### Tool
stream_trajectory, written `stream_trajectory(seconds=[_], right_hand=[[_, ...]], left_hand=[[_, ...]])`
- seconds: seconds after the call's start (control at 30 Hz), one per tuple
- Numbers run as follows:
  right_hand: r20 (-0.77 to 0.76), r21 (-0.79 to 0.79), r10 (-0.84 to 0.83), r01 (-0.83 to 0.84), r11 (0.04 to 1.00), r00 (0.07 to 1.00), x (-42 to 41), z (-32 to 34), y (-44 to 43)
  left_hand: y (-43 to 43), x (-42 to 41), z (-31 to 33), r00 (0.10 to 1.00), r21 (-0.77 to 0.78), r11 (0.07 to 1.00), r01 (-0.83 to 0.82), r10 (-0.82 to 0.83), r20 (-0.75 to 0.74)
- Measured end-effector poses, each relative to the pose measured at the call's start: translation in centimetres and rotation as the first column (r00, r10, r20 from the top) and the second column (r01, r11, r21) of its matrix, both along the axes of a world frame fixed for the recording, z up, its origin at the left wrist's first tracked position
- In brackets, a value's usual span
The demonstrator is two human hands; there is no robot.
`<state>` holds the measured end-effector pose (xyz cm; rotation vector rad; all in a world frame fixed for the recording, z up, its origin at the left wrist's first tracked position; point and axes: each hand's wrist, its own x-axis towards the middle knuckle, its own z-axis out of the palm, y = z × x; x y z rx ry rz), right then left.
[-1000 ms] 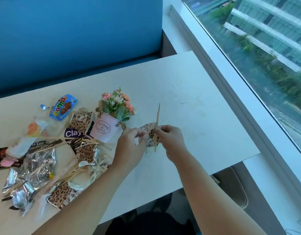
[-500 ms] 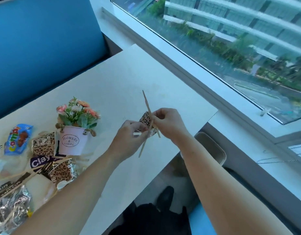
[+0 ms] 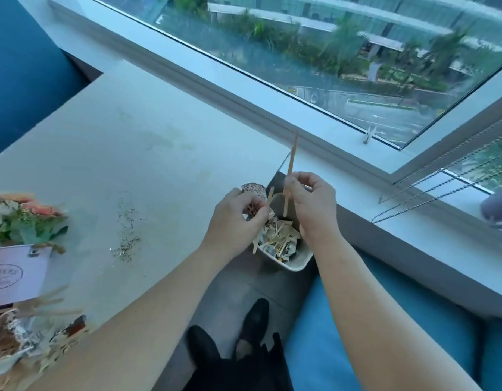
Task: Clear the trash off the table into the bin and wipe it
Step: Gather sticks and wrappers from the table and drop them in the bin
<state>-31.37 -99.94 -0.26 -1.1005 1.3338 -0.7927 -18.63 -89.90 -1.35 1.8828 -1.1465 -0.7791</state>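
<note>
Both hands are past the right edge of the white table, above a small white bin on the floor. My left hand grips a crumpled leopard-print wrapper. My right hand pinches a thin wooden stick that points upward. The bin holds several wooden sticks and scraps of wrapper. More trash, foil and leopard-print wrappers with sticks, lies at the table's near left corner. Dark crumbs are scattered on the tabletop.
A pink flower pot with artificial flowers stands at the table's left. A window sill and blind cords run along the right. Blue seating lies behind the table and under my right arm. My black shoes rest on the grey floor.
My view and both hands have swung right, from over the tabletop to above the bin. The wrapper and stick came along in my hands. The trash pile has slid to the left edge.
</note>
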Motion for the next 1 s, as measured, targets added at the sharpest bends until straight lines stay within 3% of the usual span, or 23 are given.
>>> stream_trajectory(seconds=[0.1, 0.33, 0.4, 0.47, 0.53, 0.6, 0.8, 1.0], right_hand=[[-0.091, -0.03, -0.137, 0.135, 0.99, 0.986, -3.1, -2.8, -1.1], [-0.354, 0.006, -0.069, 0.076, 0.997, 0.933, -7.1, -11.1, -1.1], [-0.43, 0.05, 0.005, 0.018, 0.999, 0.903, -7.5, -13.5, -1.1], [-0.529, 0.165, 0.181, -0.109, 0.98, 0.829, -7.6, -15.9, -1.3], [-0.599, 0.29, 0.366, -0.233, 0.928, 0.713, -7.6, -17.5, -1.6], [-0.608, 0.327, 0.414, -0.262, 0.908, 0.677, -7.5, -18.1, -1.8], [-0.635, 0.174, 0.25, -0.18, 0.968, 0.731, -7.7, -17.6, -2.4], [-0.611, 0.084, 0.175, -0.156, 0.984, 0.772, -7.5, -15.4, -2.4]], left_hand=[[-2.4, -2.5, -1.9, 1.0, 0.045, 0.999, -0.014, 0.013, 0.015], [-6.7, -5.9, -8.8, 0.997, 0.109, 0.993, -0.049, 0.042, 0.063], [-7.4, -6.3, -11.3, 0.998, 0.147, 0.989, -0.035, 0.026, 0.057], [-7.9, -6.6, -14.0, 0.997, 0.253, 0.967, 0.032, -0.048, 0.058], [-7.9, -6.9, -16.5, 0.988, 0.405, 0.909, 0.097, -0.138, 0.075], [-7.8, -7.1, -17.5, 0.986, 0.507, 0.855, 0.111, -0.159, 0.052], [-7.5, -7.0, -16.4, 0.997, 0.49, 0.872, 0.007, -0.046, 0.068], [-7.2, -7.1, -13.2, 0.997, 0.422, 0.905, -0.051, 0.073, -0.037]])
